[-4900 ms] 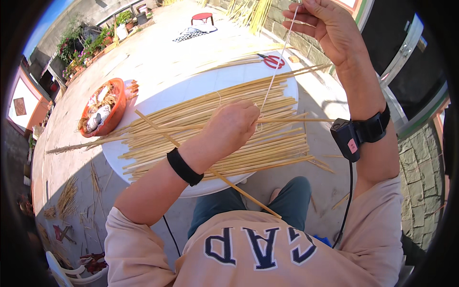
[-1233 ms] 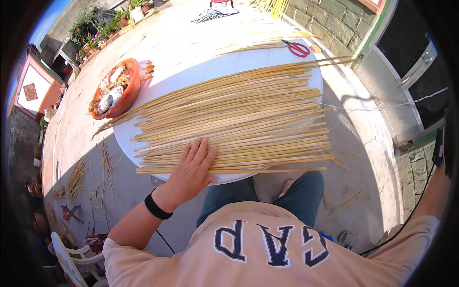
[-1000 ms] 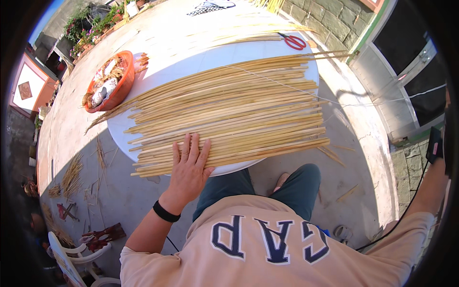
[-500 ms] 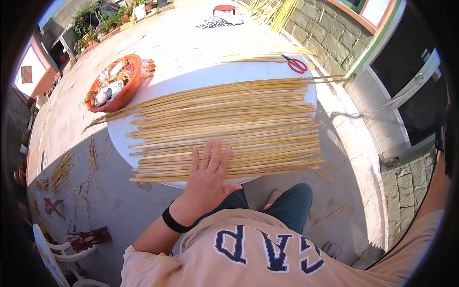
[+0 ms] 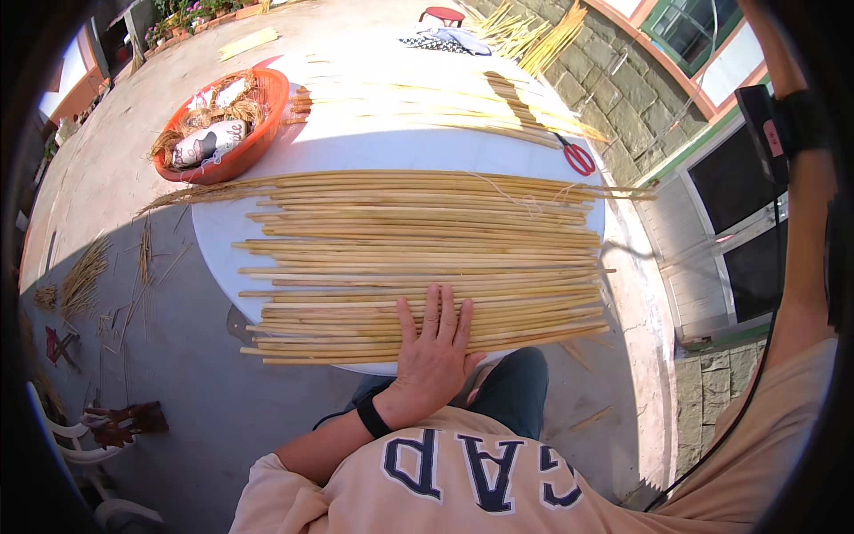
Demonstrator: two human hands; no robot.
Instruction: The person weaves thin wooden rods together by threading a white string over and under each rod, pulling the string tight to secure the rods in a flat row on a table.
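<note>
Stalks (image 5: 427, 240), pale gold and slender, lie side by side across a round white table (image 5: 374, 153), their ends pointing toward 9 and 3 o'clock. At the table's 6 o'clock edge, a person's left hand (image 5: 431, 360) rests flat on the nearest ones, its grip wide, fingers spread. The right forearm (image 5: 809, 214) rises toward 2 o'clock, the hand out of frame, so its grip cannot be told. White thread (image 5: 532, 203) loops over the stalks at 1 o'clock; red-handled scissors (image 5: 578, 158) lie at 2, and an orange basin (image 5: 258, 158) sits at 10.
</note>
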